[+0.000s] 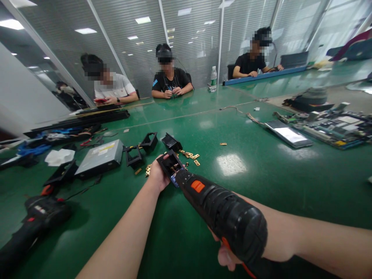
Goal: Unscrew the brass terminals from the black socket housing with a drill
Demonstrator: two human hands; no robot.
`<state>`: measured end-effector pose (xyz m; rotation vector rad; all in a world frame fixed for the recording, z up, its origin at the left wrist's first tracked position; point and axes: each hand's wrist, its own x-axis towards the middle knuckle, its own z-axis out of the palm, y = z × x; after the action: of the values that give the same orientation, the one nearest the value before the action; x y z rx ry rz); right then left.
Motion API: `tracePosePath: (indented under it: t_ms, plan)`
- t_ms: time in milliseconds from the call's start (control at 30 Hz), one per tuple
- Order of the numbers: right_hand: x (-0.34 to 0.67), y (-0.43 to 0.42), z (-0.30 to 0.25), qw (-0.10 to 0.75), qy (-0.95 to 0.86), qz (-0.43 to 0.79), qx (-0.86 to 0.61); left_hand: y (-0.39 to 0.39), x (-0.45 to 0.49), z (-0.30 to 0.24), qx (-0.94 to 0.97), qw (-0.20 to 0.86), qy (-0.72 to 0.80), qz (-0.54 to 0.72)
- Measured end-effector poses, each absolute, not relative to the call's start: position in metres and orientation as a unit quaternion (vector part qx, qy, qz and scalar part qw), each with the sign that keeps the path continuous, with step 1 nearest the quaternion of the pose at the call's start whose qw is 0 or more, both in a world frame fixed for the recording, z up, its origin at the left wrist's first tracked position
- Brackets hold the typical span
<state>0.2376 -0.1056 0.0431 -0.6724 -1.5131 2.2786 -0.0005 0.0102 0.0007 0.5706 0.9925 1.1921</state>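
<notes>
My left hand [158, 176] is closed around a black plastic frame [167, 162], tilted above the green table. Inside the frame there are small brass-coloured parts and a bit of blue. In my right hand [226, 250] is a black and orange cordless drill [221, 211], gripped from below, and its body hides most of the fingers. The drill's front end points into the frame; whether its tip touches a part is hidden. Small brass plates [190, 155] lie loose just beyond my left hand. Similar black frames [148, 142] stand close by.
A second cordless drill [43, 213] lies at the left, near a grey disc drive [100, 159]. A phone [287, 133] and circuit boards [340, 124] are on the right. Three people sit across the table [290, 193], with a water bottle [213, 79] between two of them.
</notes>
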Motion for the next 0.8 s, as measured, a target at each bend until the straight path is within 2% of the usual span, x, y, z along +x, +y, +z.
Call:
tracePosePath:
  t_ms: [467,800]
  plan:
    - [0.2369,-0.1048,0.0423,0.168,-0.544,0.793,-0.217,0.0101,-0.0003,0.0000,0.259,0.682,0.430,0.531]
    - [0.2357,-0.1038,0.0478,0.225,-0.657,0.689,-0.207,0.0111,-0.0017,-0.0016,0.261,0.683,0.429,0.531]
